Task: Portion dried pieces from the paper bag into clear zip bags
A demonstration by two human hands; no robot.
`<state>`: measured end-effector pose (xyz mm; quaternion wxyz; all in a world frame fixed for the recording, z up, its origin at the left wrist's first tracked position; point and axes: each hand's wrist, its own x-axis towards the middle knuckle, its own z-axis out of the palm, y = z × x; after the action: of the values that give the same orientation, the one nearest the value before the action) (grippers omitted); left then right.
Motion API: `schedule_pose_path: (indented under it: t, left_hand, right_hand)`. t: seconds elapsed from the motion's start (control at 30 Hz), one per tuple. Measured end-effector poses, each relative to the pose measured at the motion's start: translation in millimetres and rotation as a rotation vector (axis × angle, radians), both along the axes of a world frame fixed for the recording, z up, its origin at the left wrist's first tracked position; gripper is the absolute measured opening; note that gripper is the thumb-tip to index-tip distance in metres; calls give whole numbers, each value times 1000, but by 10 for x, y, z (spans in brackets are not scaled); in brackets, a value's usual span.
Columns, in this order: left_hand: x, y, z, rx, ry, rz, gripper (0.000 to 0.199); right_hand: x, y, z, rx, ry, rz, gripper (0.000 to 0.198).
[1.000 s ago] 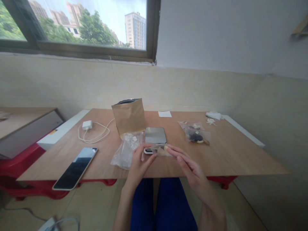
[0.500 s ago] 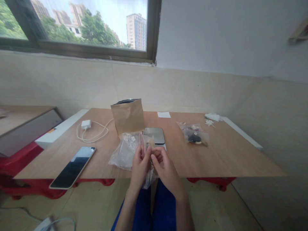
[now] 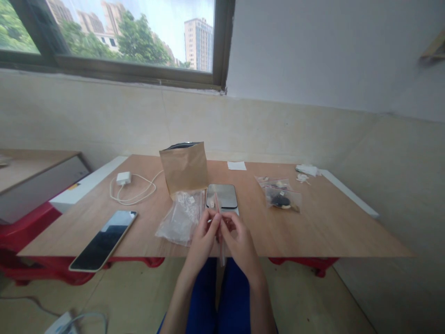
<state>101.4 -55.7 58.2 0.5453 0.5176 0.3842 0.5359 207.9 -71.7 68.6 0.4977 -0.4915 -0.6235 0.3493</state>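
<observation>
Between my two hands is a clear zip-lock bag (image 3: 222, 256) with a reddish seal strip, seen nearly edge-on. My left hand (image 3: 204, 234) pinches the strip from the left, and my right hand (image 3: 237, 235) pinches it from the right, thumbs close together. What is inside this bag is mostly hidden by my fingers. Just beyond my fingertips lies a small digital scale (image 3: 224, 195) with a metal top. Left of my hands, a larger clear plastic bag (image 3: 182, 215) with a small label rests on the table.
A brown kraft pouch (image 3: 184, 167) stands open-topped behind the plastic bag. At the left are a phone (image 3: 104, 241), overhanging the front edge, and a white charger (image 3: 123, 178) with cable. Filled zip-lock bags (image 3: 283, 198) and a white paper (image 3: 237, 165) lie on the table (image 3: 330, 227).
My fingers have come together on the bag's seal strip, and the bag has turned edge-on, standing clear of the larger bag. The other things stay put.
</observation>
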Motion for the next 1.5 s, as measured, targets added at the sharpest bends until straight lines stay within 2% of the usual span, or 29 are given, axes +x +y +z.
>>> schedule_pose_path:
  t: [0.17,0.5,0.7,0.83,0.93,1.03,1.17,1.23,1.4,1.5]
  left_hand:
    - [-4,12,-14,24,92,-24,24]
    - [57,1,-83,101,299,159,25]
    - [49,29,-138,118,382,221,21]
    - [-91,59,-119,129,387,376,23]
    - [-171,76,-117,165,416,351,24]
    - [-177,69,-112,134,350,295,28]
    - [-152,67,-90,7,195,227,35]
    - [-137,95,-111,-52,98,231,42]
    - [4,183,-332,-204,-41,187,52]
    - [143,160,-441,-296,-236,104,55]
  right_hand:
    - [-8,17,-6,71,-47,-40,22]
    - [-58,54,-92,91,-232,-209,27]
    - [-29,70,-161,128,-191,-303,29]
    - [145,91,-185,80,-100,-542,33]
    - [248,92,-182,64,-59,-564,37]
    - [253,81,-169,66,25,-529,39]
    - [205,70,-131,10,200,-472,42]
    - [175,66,-97,32,281,-487,43]
    - [38,41,-20,143,412,-544,41]
    - [-57,39,-45,94,500,-499,41]
